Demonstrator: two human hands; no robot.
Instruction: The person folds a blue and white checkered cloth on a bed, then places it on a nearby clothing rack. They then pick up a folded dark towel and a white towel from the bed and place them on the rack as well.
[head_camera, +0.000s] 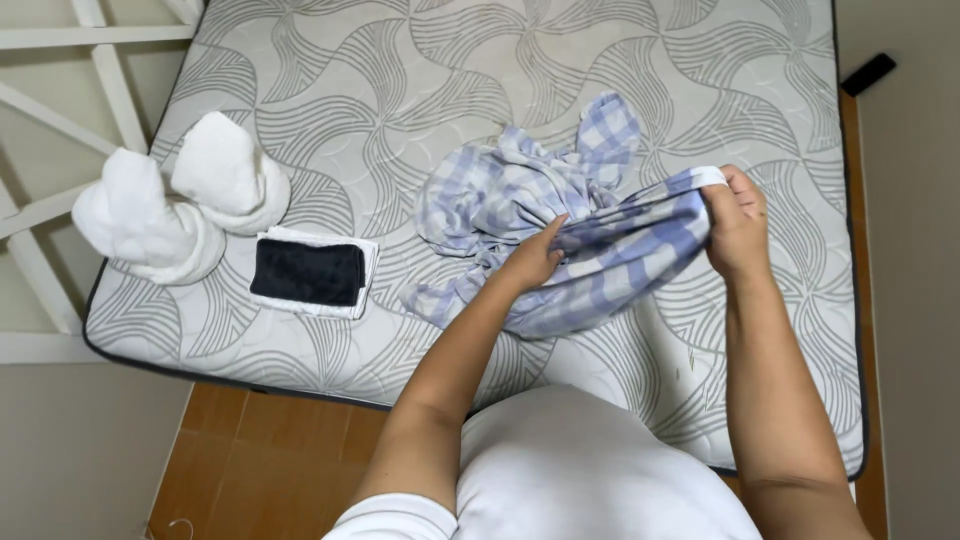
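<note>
Right hand (735, 225) clamped on the checked cloth's (600, 260) white-edged end; left hand (530, 262) pinching it nearer the middle; cloth stretched between them, long axis running left to right, rest heaped on the mattress (400, 90) beyond the left hand.

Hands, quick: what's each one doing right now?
Left hand: closed, pinching a fold of the blue-and-white checked cloth.
Right hand: closed, gripping the white-edged end of the same cloth, lifted off the mattress.
</note>
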